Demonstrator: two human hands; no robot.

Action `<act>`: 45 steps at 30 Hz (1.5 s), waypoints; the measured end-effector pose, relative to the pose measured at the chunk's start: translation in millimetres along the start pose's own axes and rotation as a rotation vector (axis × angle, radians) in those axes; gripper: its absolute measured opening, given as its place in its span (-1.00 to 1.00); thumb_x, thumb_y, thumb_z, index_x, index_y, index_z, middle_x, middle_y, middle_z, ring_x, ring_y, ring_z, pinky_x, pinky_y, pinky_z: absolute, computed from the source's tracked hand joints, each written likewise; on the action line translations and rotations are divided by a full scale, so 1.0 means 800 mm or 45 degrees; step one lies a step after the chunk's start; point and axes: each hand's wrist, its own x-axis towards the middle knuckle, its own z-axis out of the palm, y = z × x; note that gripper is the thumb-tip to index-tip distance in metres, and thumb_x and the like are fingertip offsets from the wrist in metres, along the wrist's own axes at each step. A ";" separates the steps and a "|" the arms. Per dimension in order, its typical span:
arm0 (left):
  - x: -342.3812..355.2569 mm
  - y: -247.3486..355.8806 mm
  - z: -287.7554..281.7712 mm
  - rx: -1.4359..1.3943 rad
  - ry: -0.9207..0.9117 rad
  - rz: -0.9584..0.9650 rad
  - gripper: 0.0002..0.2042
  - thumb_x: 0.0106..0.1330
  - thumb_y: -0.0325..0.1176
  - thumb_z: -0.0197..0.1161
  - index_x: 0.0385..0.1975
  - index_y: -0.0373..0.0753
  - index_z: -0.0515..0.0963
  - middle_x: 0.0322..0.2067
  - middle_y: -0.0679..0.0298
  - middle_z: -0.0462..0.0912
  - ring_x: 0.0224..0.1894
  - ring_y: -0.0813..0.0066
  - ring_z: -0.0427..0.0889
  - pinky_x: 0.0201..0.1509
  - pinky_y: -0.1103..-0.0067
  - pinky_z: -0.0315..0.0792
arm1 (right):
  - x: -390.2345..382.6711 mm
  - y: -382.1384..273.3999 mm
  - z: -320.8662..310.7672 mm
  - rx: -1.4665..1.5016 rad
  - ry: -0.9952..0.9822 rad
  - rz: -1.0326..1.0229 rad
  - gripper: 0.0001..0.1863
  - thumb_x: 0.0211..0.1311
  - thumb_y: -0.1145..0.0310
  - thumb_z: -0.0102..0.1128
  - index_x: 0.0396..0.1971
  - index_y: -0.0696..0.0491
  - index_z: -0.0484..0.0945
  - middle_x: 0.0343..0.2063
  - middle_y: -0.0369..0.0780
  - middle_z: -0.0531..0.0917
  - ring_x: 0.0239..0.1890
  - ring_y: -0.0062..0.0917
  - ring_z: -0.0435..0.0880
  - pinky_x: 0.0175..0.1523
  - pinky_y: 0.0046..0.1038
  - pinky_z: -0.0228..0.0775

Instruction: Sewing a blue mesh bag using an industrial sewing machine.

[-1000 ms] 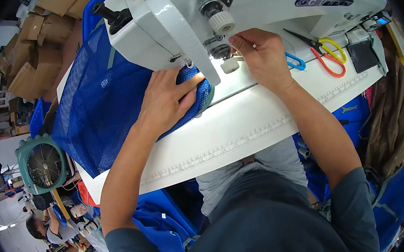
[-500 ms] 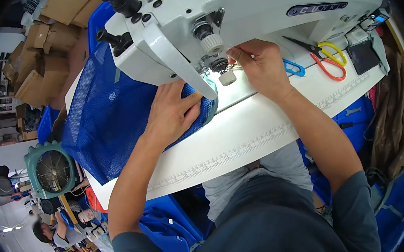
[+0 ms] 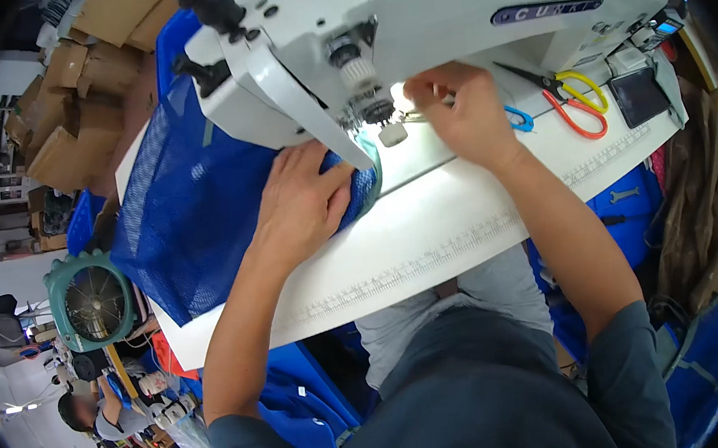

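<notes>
My left hand [image 3: 300,199] lies flat on blue mesh fabric [image 3: 194,214], close to the presser area of a white sewing machine [image 3: 433,9]. Its thumb and forefinger point toward the fabric's pale green edge [image 3: 376,189], while other fingertips are partly hidden below the machine head. Just right of the machine's tension dials [image 3: 362,77], my right hand [image 3: 469,114] is raised with thumb and forefinger pinched together. Blur and bright light keep me from making out what they hold. A lamp lights the needle area, and the needle itself is hidden.
Right of my right hand lie blue thread snips [image 3: 520,119], scissors with red and yellow handles [image 3: 577,108] and a black phone-like device [image 3: 641,97]. A printed ruler [image 3: 432,260] follows the table's front edge. A green fan [image 3: 92,303], cardboard boxes [image 3: 81,121] and another person [image 3: 105,412] are at left.
The machine and tools sit slightly farther left in the picture. My right hand stays by the dials, its fingers a little shifted and more blurred. My left hand remains on the mesh.
</notes>
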 end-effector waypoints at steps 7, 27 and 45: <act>-0.020 0.071 0.045 0.069 0.327 -0.378 -0.53 0.45 -0.18 0.35 0.28 -0.25 0.60 0.34 0.04 0.53 0.38 -0.03 0.46 0.53 0.11 0.19 | 0.075 0.087 0.043 -0.814 -0.353 -0.080 -0.79 0.40 0.41 0.28 -0.08 0.08 0.79 -0.40 -0.21 0.78 -0.41 -0.61 0.68 -0.22 -0.51 0.57; 0.000 -0.020 0.042 -0.013 0.388 -0.103 -0.68 0.31 -0.30 0.53 0.02 -0.22 0.76 0.04 0.12 0.71 0.08 0.08 0.66 0.21 0.32 0.49 | 0.086 0.111 0.028 -0.981 0.109 -0.504 -0.73 0.34 0.37 0.18 -0.09 0.18 0.73 -0.07 0.08 0.75 0.10 0.00 0.68 0.27 -0.01 0.41; 0.015 -0.034 0.057 -0.142 0.459 -0.010 -0.73 0.37 -0.56 0.40 0.00 -0.08 0.83 -0.04 0.16 0.78 0.06 0.20 0.68 0.05 0.43 0.62 | 0.040 0.052 -0.042 -0.390 -0.148 0.272 -0.76 0.40 0.27 0.30 -0.12 0.07 0.81 -0.39 -0.20 0.79 -0.39 -0.44 0.73 -0.21 -0.42 0.57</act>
